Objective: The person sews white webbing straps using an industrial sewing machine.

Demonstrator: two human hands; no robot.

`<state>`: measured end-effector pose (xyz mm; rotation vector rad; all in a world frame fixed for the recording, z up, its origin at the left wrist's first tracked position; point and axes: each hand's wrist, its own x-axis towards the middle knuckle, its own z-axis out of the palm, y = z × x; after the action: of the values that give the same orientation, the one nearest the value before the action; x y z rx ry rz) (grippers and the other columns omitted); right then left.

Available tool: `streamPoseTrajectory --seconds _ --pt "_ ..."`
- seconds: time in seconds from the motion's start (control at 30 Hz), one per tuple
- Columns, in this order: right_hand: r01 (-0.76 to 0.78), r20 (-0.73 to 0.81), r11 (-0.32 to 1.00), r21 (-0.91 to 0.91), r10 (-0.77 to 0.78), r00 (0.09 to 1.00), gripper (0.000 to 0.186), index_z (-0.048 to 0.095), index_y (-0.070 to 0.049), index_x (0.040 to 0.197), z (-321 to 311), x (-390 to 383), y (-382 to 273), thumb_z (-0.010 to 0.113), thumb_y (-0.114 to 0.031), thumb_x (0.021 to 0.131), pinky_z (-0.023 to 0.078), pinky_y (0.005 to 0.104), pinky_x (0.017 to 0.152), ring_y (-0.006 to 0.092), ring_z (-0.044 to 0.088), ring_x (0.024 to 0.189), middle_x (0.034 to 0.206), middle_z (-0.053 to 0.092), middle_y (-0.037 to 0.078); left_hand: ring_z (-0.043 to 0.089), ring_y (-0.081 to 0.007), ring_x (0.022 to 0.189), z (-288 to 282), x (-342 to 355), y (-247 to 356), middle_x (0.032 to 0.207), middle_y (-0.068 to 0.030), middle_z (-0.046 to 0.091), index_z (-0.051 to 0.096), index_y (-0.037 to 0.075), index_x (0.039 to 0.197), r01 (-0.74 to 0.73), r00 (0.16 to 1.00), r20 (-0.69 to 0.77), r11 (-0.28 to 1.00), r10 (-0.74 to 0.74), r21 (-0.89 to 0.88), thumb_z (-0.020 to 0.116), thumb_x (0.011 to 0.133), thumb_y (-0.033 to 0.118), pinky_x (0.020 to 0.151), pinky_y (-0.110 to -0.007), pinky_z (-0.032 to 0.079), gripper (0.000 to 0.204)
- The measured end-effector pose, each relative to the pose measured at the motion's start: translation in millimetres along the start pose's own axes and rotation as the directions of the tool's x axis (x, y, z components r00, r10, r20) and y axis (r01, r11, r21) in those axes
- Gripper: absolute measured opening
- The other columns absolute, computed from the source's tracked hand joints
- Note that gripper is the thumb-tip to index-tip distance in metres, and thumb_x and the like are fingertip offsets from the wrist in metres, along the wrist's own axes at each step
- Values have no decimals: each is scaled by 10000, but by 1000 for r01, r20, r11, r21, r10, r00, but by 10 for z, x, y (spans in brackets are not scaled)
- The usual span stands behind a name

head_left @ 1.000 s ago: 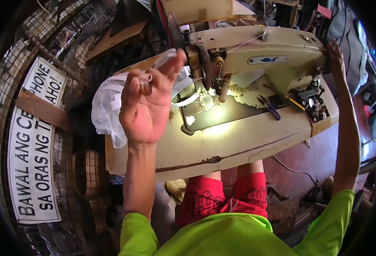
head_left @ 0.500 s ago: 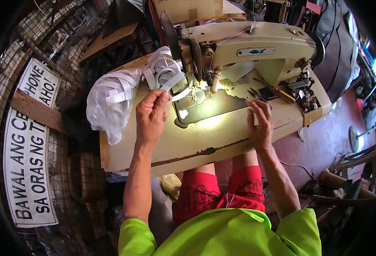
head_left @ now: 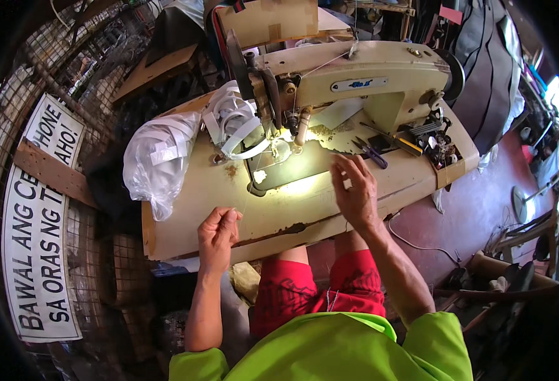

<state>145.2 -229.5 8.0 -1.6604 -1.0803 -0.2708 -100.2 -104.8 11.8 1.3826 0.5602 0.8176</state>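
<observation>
My left hand (head_left: 218, 238) is closed in a pinch near the table's front edge, at the end of a thin, faint thread that runs up toward the needle area. My right hand (head_left: 355, 190) hovers over the table with fingers apart and nothing in it. Between and beyond the hands stands a cream sewing machine (head_left: 381, 60), its lamp lighting the dark bed plate (head_left: 298, 171). A loose bundle of white strips (head_left: 232, 120) lies left of the needle, one loop reaching beside it. Purple-handled scissors (head_left: 373, 153) rest just beyond my right hand.
A clear plastic bag (head_left: 160, 162) of white strips sits on the table's left end. To the right are a yellow-handled screwdriver (head_left: 408, 146) and a tray (head_left: 454, 173) of small metal parts. Wire mesh with a white sign (head_left: 38, 254) stands at far left.
My left hand has drawn back toward me, away from the white strips. My right hand has shifted left and slightly nearer, uncovering the scissors. The whole view has tilted a little.
</observation>
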Motion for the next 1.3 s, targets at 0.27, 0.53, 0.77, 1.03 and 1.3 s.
streamPoseTrajectory --seconds 0.27,0.53,0.77,1.03,1.3 --pt "151 -112 922 -357 -203 973 169 632 -71 823 425 520 -452 718 -213 853 461 395 605 276 576 687 741 548 78 288 -28 490 40 -21 -164 574 65 372 600 47 901 -49 997 -52 997 53 58 586 993 252 462 -225 220 224" --pt "227 -134 899 -375 -295 946 146 614 -75 817 468 536 -488 725 -170 823 459 394 599 273 563 686 771 548 72 294 -30 487 67 -89 -156 576 59 386 605 41 910 -44 994 -90 991 55 129 543 1011 195 460 -231 225 195" --pt "-101 50 983 153 94 994 312 589 -4 1136 401 91 -735 655 -220 920 482 371 582 242 589 619 899 646 141 365 -22 508 286 -301 -287 602 47 461 613 28 904 24 999 -22 963 -31 -268 561 1003 189 480 -203 254 196" --pt "-620 523 445 647 333 785 219 607 -3 1113 322 38 -663 529 -177 1005 344 245 482 50 415 533 690 566 -11 519 -97 755 505 -789 -383 839 -24 553 635 49 978 199 949 295 935 -110 -293 591 967 97 651 -242 420 67" --pt "-294 423 914 279 157 892 163 606 -7 1067 -115 -499 -552 566 -95 936 501 441 665 405 645 800 883 650 223 574 -318 1082 650 84 676 1119 -133 594 644 31 873 -775 630 625 328 461 540 725 821 170 937 -443 467 170"
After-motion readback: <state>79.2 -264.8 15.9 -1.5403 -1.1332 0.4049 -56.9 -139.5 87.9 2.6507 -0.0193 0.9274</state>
